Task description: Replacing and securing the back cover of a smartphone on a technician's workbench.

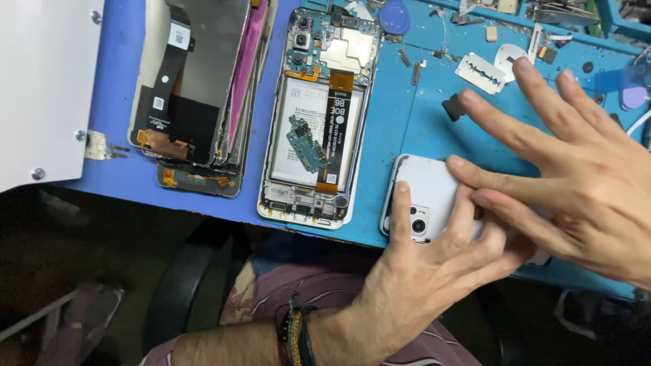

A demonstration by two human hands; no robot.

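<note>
While both hands press on it, the white phone (427, 193) lies back-up at the lower right of the frame, on the near edge of the blue worktop (407, 122). The left hand (424, 268) comes up from the bottom, its grip spread, thumb flat beside the camera block and fingers laid over the phone's lower edge. The right hand (576, 176) reaches in from the right, fingers fanned wide and flat, two fingertips touching the phone's back; it holds nothing.

One opened phone (315, 115) lies in the upper middle, its battery and boards bare, with one small green circuit board (306, 144) resting loose on the battery. One stack of screen panels (196, 88) sits at the upper left. Two razor blades (480, 72) lie at the upper right, just beside each other. One blue round disc (394, 17) sits at the top.
</note>
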